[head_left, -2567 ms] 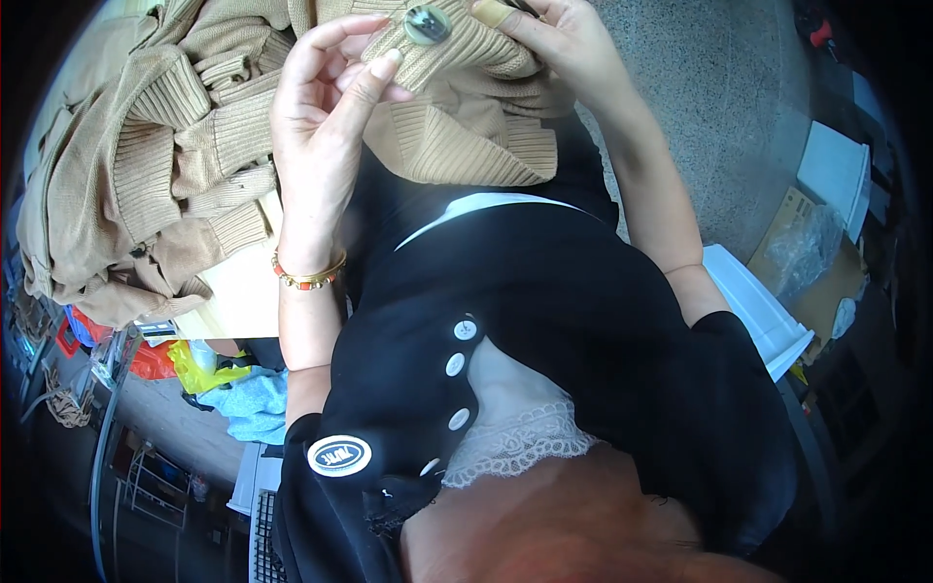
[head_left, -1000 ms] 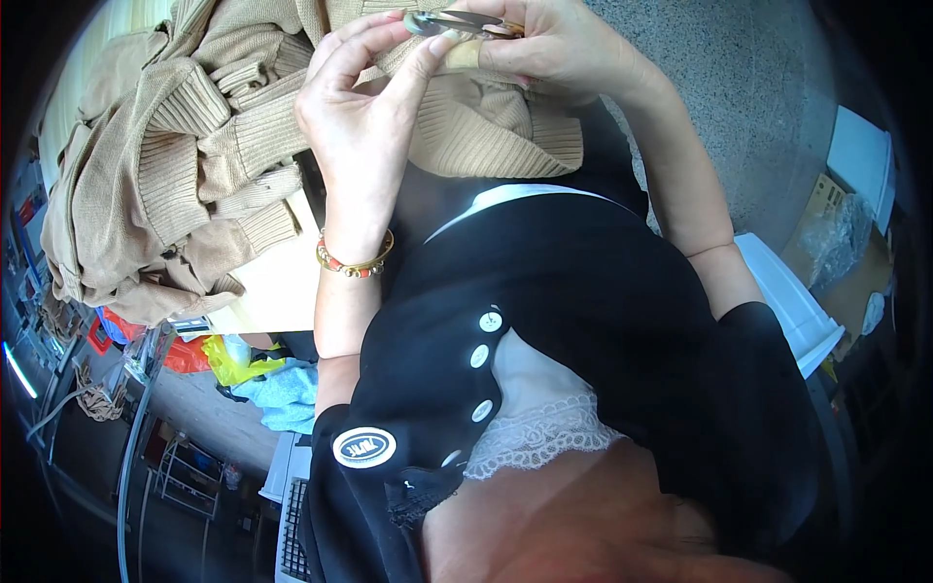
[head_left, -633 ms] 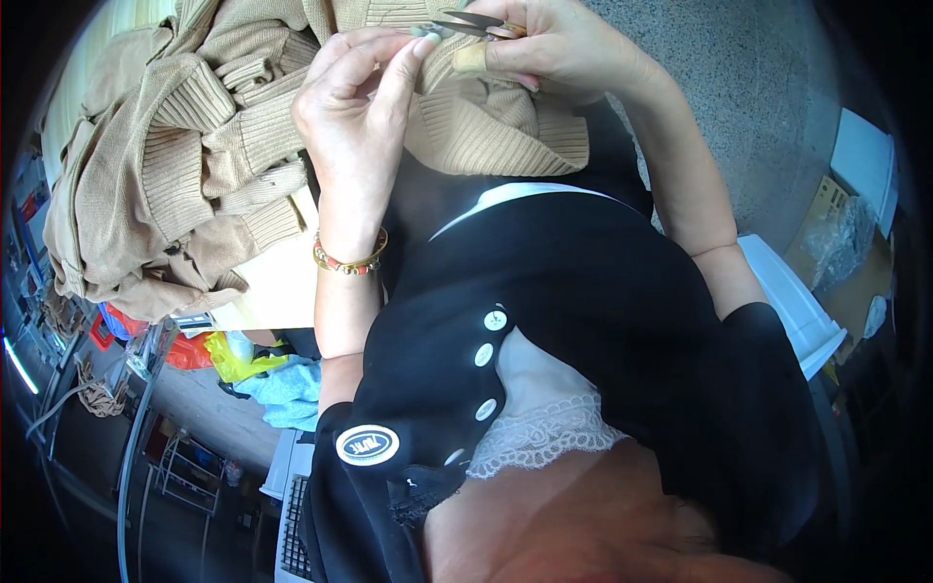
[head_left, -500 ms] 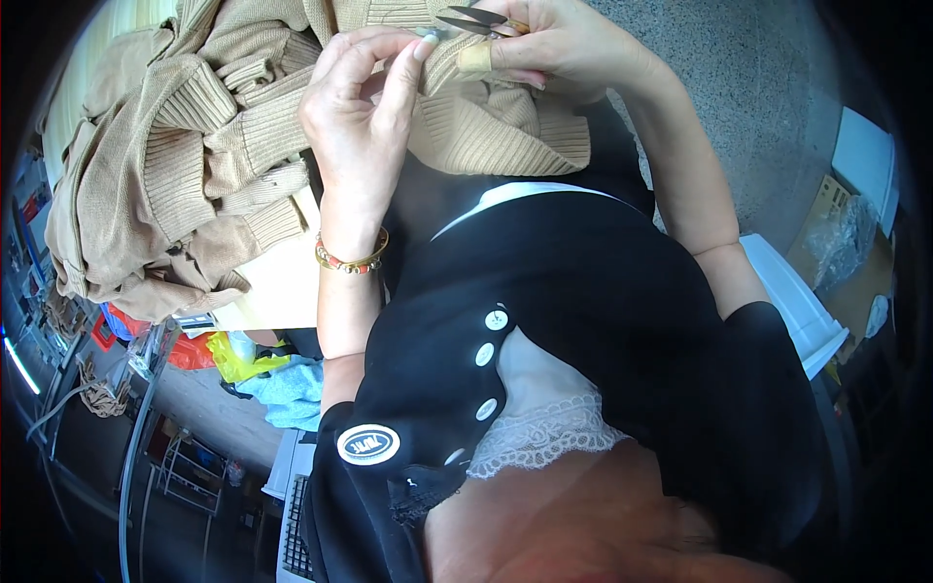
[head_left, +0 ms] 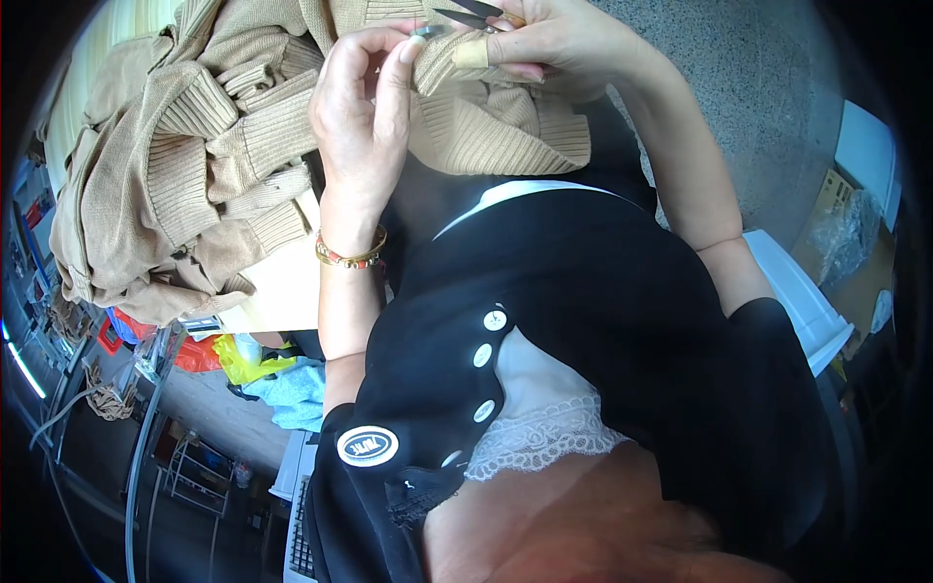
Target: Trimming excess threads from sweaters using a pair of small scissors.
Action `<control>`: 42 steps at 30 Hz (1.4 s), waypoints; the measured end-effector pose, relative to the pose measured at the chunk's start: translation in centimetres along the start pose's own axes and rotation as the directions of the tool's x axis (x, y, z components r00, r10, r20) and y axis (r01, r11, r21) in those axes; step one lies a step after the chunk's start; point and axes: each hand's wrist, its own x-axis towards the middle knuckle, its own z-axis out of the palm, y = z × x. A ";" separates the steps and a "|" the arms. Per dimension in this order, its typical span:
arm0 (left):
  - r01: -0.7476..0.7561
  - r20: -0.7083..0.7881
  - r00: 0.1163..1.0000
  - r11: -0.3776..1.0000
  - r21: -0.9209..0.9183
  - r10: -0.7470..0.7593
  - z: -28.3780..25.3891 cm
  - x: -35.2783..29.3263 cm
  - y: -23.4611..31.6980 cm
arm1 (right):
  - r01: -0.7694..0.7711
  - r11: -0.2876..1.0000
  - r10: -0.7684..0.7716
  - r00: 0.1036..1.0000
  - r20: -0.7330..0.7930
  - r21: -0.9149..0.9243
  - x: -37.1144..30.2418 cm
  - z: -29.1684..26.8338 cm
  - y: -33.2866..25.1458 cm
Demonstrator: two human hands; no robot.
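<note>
At the top of the view my right hand (head_left: 559, 44) is closed around dark-bladed scissors (head_left: 468, 19), their blades pointing left. A tan bandage wraps its thumb, which presses on the ribbed edge of a beige knit garment (head_left: 505, 131) lying across my lap. Just left of the blades my left hand (head_left: 360, 107) is raised, thumb and forefinger pinched together at the knit edge. Something small and greyish shows at these fingertips, too small to name. The upper part of the garment runs out of the picture.
A heap of beige knit pieces (head_left: 165, 185) covers the pale table (head_left: 282, 282) at left. Below it are a yellow plastic bag (head_left: 243, 360) and light-blue cloth (head_left: 292, 389). At right stand a white bin (head_left: 802, 301) and cardboard with clear plastic (head_left: 846, 233) on it.
My left hand has shifted slightly right, and its fingertips have moved a little up. My right hand and the scissors have moved only slightly; the garment lies nearly the same.
</note>
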 end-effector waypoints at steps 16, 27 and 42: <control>-0.015 -0.146 0.989 0.993 -0.118 -0.002 0.1 -0.3 -0.2 | 0.485 0.271 -0.899 0.436 -0.039 -0.831 -1.2 1.4 0.2; -0.144 -0.155 0.978 0.989 -0.018 0.139 0.5 -0.3 -0.4 | 0.474 0.195 -0.927 0.376 -0.003 -0.859 -0.9 1.0 1.2; -0.197 -0.118 0.971 0.975 0.099 0.208 0.3 -0.3 -0.6 | 0.380 0.105 -0.932 0.360 0.043 -0.919 -0.6 1.1 1.2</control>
